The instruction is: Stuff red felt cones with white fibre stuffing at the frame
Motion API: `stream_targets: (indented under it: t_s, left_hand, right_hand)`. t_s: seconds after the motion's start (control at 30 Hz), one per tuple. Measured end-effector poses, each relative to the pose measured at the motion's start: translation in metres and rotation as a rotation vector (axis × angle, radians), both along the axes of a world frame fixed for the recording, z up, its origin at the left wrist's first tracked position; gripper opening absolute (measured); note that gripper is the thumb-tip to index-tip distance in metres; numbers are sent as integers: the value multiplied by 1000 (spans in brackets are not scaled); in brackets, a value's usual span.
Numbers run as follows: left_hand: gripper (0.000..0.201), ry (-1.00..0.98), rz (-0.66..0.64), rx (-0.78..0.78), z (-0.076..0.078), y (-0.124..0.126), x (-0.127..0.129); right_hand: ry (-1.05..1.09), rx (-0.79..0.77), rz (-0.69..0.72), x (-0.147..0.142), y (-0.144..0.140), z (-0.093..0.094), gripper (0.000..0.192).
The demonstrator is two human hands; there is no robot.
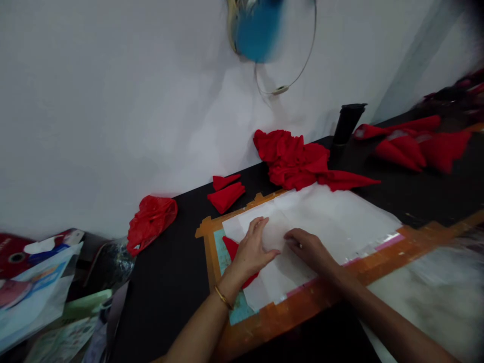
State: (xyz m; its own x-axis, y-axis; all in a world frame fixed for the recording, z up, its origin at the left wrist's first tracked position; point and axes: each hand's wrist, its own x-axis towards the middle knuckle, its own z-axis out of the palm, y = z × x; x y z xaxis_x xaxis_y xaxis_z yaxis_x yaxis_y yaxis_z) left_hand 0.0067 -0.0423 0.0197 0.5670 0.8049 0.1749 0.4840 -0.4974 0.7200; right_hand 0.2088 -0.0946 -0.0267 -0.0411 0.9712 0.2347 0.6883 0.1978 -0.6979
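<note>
White sheets (336, 217) lie over a taped board on the dark table. My left hand (253, 252), with a gold bangle at its wrist, rests over their left part, thumb and fingers apart. Under that hand a red cloth piece (230, 247) is partly covered. My right hand (306, 247) is beside it, fingers curled and pinched together at the paper; what they hold, if anything, is hidden. Between the hands is a thin whitish sheet (278, 227). A light blue surface (242, 313) shows at the board's left edge.
Orange-brown tape (302, 297) borders the sheets. Behind are a heap of red cloth (289, 159), small red pieces (227, 196) and a black cup-like container (346, 123). A red plastic bag (153, 222) sits at the left edge; more red cloth (416, 143) lies right.
</note>
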Motion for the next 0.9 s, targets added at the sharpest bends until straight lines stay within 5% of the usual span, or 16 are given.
stream_targets:
  t_s: [0.17,0.33,0.43,0.53,0.6,0.73,0.9]
  left_hand:
    - [19,170,-52,63,-7,7,14]
    - [19,125,15,93,-16,11,-3]
    - [20,90,4,102,-19,5,-10]
    - [24,71,-21,101,-20,-1,-6]
    - [24,66,-52,99,-20,-4,-1]
    - [23,77,-68,94,-21,-4,-4]
    - [19,104,-3,80,-26,0,-25]
  right_hand:
    - [-48,-35,-5,2,2,0,17]
    - [-92,-81,-42,27,-4,-1,15]
    - [-127,23,20,29,-7,6,20]
    - [-165,181,113,14,-5,17,64]
    - [-191,166,172,-1,0,20,77]
    - [-231,7,228,-13,12,10,50]
    - [-228,-9,172,9,11,-9,47]
